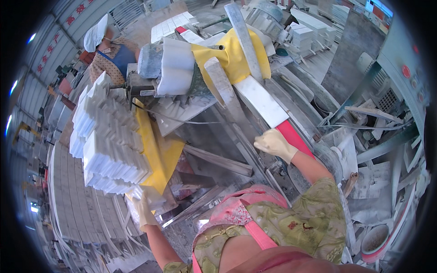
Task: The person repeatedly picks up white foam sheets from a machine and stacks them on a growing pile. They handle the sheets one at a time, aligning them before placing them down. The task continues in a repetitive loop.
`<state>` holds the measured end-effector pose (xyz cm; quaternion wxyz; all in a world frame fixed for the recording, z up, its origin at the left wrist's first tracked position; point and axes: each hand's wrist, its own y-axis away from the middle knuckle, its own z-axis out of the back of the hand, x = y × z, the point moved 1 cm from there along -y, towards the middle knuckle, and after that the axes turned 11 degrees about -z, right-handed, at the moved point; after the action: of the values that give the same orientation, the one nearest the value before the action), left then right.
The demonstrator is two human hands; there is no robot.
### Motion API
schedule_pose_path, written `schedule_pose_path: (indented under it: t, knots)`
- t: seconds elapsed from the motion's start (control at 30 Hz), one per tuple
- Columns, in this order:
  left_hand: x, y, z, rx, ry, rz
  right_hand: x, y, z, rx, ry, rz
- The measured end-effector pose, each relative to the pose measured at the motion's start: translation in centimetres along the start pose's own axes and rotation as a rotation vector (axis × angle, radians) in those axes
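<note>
My left hand (pixel 144 208), in a pale glove, is at the near end of a tall pile of white stone tiles (pixel 114 157). Its fingers are closed on a white stone tile (pixel 154 196) there. My right hand (pixel 275 143), gloved too, is curled with nothing showing in it, above the edge of a red conveyor belt (pixel 295 136). Just beyond that hand, a long white stone slab (pixel 261 101) lies on the belt. Its far end runs under a yellow sheet (pixel 232 57) that hangs over the machine.
A yellow cloth (pixel 157 154) drapes beside the tile pile. Two grey bars (pixel 223 84) (pixel 243 41) slant across the machine. A person in a white cap and blue apron (pixel 116 59) stands at the far left. Stone scraps (pixel 373 182) and a control cabinet (pixel 405 73) are on the right.
</note>
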<state>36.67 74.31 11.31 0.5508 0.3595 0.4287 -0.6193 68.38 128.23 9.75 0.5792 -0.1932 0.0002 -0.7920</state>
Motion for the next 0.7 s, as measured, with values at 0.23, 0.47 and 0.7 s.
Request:
schedule_pose_path:
  t: [0.23,0.47,0.7]
  knots:
    - [-1.8,0.9,-0.3,0.01,-0.029,-0.004,-4.4,-5.1,1.6,-0.329,0.257,-0.404]
    - [0.6,-0.9,0.0,-0.018,-0.154,-0.008,-5.7,-10.3,-2.5,-0.24,0.236,-0.74]
    - [-0.4,0.0,-0.1,0.005,-0.102,0.041,-6.7,-13.3,-2.6,-0.128,0.218,-0.79]
